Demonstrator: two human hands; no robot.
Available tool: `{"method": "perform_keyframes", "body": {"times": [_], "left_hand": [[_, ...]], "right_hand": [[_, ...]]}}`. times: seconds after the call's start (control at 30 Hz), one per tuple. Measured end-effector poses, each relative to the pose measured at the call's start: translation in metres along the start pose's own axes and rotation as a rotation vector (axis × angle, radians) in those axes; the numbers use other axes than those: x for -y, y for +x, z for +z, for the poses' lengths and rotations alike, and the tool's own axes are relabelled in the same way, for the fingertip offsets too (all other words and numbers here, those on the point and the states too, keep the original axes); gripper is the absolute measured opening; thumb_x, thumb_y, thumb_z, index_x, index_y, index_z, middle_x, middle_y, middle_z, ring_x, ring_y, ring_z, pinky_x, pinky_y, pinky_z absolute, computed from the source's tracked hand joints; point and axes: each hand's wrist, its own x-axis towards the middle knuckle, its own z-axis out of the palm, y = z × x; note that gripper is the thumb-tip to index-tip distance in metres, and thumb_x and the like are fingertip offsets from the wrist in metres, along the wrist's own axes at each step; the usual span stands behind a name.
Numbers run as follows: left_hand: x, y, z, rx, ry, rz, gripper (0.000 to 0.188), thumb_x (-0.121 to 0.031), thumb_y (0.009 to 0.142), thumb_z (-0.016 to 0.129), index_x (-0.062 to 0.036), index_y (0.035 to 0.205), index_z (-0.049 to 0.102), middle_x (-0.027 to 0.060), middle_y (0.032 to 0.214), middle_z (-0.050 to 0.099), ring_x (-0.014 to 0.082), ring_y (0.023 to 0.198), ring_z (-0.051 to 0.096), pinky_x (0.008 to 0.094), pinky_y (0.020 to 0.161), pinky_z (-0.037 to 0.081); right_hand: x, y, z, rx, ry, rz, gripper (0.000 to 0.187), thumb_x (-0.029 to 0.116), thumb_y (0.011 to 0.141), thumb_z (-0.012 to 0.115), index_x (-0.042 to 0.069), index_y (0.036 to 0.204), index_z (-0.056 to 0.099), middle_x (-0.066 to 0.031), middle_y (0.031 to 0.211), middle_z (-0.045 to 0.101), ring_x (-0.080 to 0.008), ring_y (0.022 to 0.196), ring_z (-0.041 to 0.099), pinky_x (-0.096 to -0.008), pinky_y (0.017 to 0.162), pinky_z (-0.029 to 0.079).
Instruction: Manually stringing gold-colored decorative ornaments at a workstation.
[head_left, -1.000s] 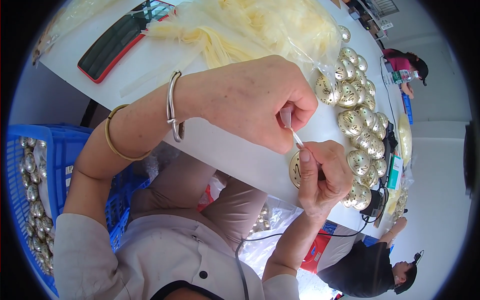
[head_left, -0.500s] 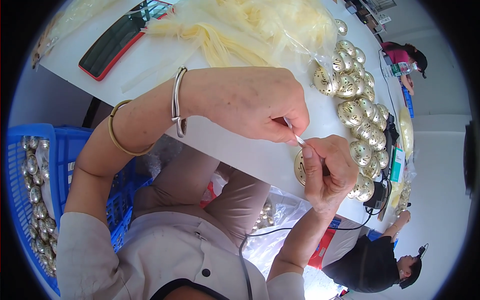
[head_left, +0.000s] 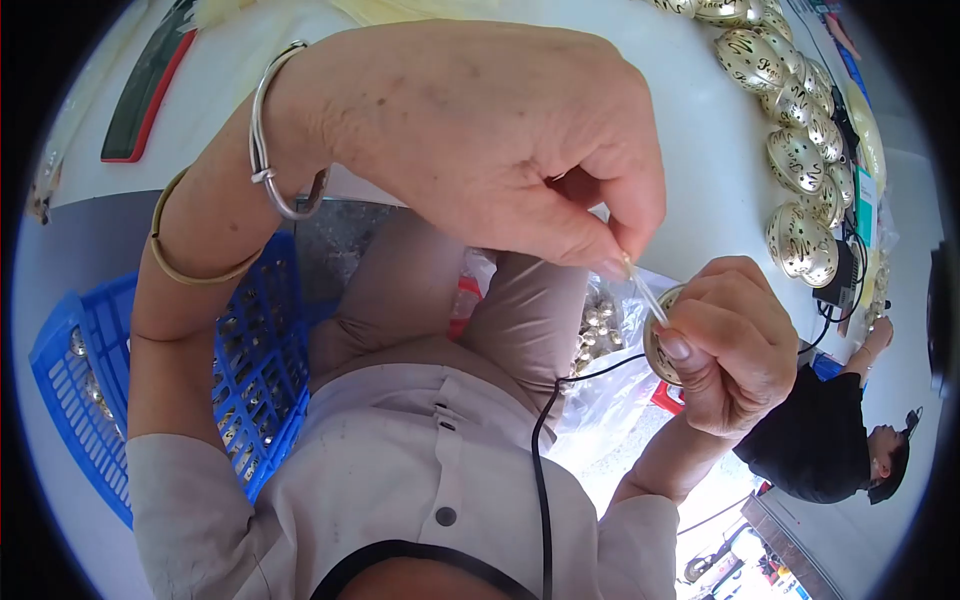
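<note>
My left hand [head_left: 520, 150], with a silver and a gold-toned bangle on its arm, pinches the end of a thin pale ribbon [head_left: 649, 297] between thumb and forefinger. The ribbon runs taut down to a gold ball ornament [head_left: 658, 352] with dark printed decoration. Closed round that ornament is my right hand [head_left: 738, 345], its thumb pressed near where the ribbon meets it. Most of the ornament is hidden behind the right fingers. Both hands are above the white table's [head_left: 700, 150] near edge, close to my lap.
More gold ornaments [head_left: 797, 160] lie in a row along the table's right side, beside a black box [head_left: 838, 283] with cables. A black-and-red case [head_left: 150, 90] lies at the far left. Blue baskets [head_left: 85, 400] with ornaments stand left of my lap. A co-worker [head_left: 815, 435] sits at right.
My hands have moved apart, and a longer stretch of ribbon shows between them. The ornament is now further out from behind my right hand. The whole view has tilted down toward my lap.
</note>
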Motion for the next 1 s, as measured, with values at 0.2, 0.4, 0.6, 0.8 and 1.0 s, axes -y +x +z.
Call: {"method": "perform_keyframes", "body": {"times": [0.2,0.4,0.6,0.8,1.0], "left_hand": [[-0.024,-0.002,-0.005,-0.236,0.226,-0.383,0.009,-0.010,0.080,0.064,-0.0020,0.078,0.062,0.0065,0.061,0.055,0.0146,0.048,0.046,0.0247,0.046,0.034],[-0.030,-0.013,-0.021,-0.473,0.497,-0.304,0.007,-0.005,0.078,0.063,-0.0028,0.085,0.064,0.0076,0.063,0.057,0.0137,0.051,0.049,0.0253,0.048,0.037],[-0.032,-0.054,-0.048,-0.706,1.122,-0.233,0.017,0.002,0.074,0.062,-0.0050,0.089,0.064,0.0096,0.077,0.061,0.0218,0.074,0.058,0.0317,0.065,0.044],[-0.016,-0.081,-0.044,-0.585,1.550,-0.173,0.017,-0.001,0.070,0.062,-0.0043,0.087,0.063,0.0098,0.079,0.060,0.0272,0.082,0.057,0.0348,0.071,0.044],[0.002,-0.116,-0.056,-0.680,1.467,-0.579,0.003,-0.005,0.071,0.063,-0.0041,0.074,0.063,0.0072,0.072,0.059,0.0246,0.071,0.056,0.0356,0.065,0.045]], "right_hand": [[-0.021,-0.090,-0.032,0.181,-0.110,0.515,0.008,0.006,0.076,0.066,0.000,0.075,0.060,-0.0071,0.067,0.059,-0.0191,0.062,0.055,-0.0286,0.059,0.041],[-0.031,-0.154,-0.045,0.453,-0.108,1.039,0.015,0.007,0.068,0.072,0.001,0.081,0.067,-0.0124,0.066,0.064,-0.0234,0.064,0.064,-0.0299,0.056,0.047],[0.007,-0.011,-0.019,0.406,-0.084,0.313,0.010,-0.001,0.072,0.069,0.001,0.081,0.066,-0.0081,0.066,0.059,-0.0154,0.060,0.057,-0.0243,0.056,0.044],[-0.012,0.093,0.063,0.114,-0.280,0.103,0.015,0.002,0.076,0.067,0.001,0.090,0.063,-0.0093,0.076,0.059,-0.0180,0.061,0.058,-0.0270,0.055,0.045],[-0.023,0.111,0.081,0.194,-0.474,0.033,0.011,0.006,0.077,0.068,0.002,0.086,0.061,-0.0081,0.077,0.059,-0.0179,0.060,0.056,-0.0262,0.057,0.045]]}}
